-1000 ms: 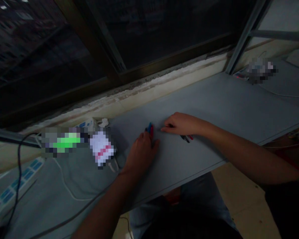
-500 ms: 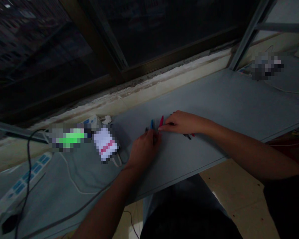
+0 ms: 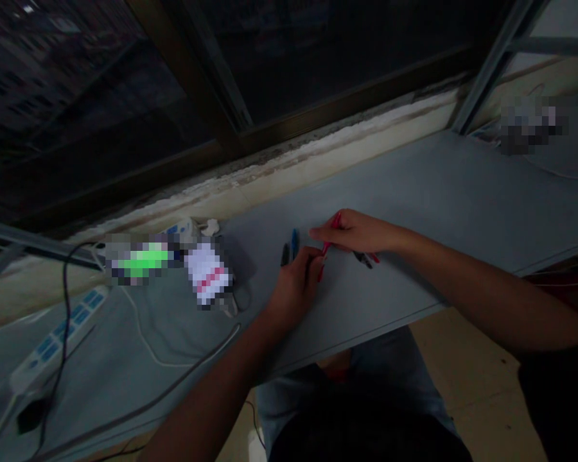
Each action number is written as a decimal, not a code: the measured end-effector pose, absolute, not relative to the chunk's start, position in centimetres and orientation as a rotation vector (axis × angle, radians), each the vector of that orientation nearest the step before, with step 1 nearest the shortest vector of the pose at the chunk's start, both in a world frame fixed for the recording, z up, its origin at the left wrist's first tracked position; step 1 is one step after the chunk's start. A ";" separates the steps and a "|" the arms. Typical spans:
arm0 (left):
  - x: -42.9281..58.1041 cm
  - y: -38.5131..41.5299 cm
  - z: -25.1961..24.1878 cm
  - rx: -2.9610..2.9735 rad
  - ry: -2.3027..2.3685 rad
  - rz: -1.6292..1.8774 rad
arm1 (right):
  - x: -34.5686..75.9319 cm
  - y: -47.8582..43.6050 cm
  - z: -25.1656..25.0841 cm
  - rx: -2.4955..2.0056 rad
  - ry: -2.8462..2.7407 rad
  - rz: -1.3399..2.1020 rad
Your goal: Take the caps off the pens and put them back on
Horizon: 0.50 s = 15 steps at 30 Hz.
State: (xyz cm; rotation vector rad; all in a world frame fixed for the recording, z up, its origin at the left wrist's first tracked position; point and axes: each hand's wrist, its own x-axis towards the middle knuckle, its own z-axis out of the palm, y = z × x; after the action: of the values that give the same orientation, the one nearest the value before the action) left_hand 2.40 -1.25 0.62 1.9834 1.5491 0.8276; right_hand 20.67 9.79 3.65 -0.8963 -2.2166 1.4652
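Observation:
A red pen (image 3: 336, 221) slants between my two hands, just above the grey table. My right hand (image 3: 361, 231) is closed round its upper part. The fingers of my left hand (image 3: 296, 285) pinch the lower part, whose end shows below the fingertips. Beyond my left hand lie a blue pen (image 3: 295, 239) and a black pen (image 3: 284, 254), side by side and partly covered by that hand. Under my right wrist, dark pens (image 3: 364, 259) and another red pen (image 3: 374, 257) stick out; the rest of them is hidden.
Left of my hands stand a blurred white box-like thing (image 3: 207, 276) and a blurred green-lit object (image 3: 144, 262). A power strip (image 3: 60, 340) and several cables lie on the grey table (image 3: 414, 192). A window (image 3: 341, 58) runs along the back.
The red pen has moved right and tilted, and my right hand now wraps round its upper part. My left hand has shifted right, uncovering more of the blue and black pens.

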 end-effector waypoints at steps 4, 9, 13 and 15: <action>2.4 -1.3 0.3 2.043 1.529 0.913 | 20.6 9.7 3.8 -0.859 -2.090 1.527; 2.3 -1.3 0.3 2.105 1.587 0.864 | 20.5 9.9 3.6 -0.810 -1.891 1.675; 2.3 -1.4 0.8 1.995 1.509 0.783 | 20.8 10.1 3.5 -0.727 -1.933 1.709; 2.3 -1.4 1.1 1.897 1.421 0.766 | 21.1 10.3 3.6 -0.666 -2.009 1.691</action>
State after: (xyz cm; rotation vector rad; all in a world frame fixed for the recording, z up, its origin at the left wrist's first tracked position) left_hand 2.34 -1.40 1.09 1.8973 1.4212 0.7657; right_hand 21.11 10.33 3.55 -0.6661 -2.0094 1.6908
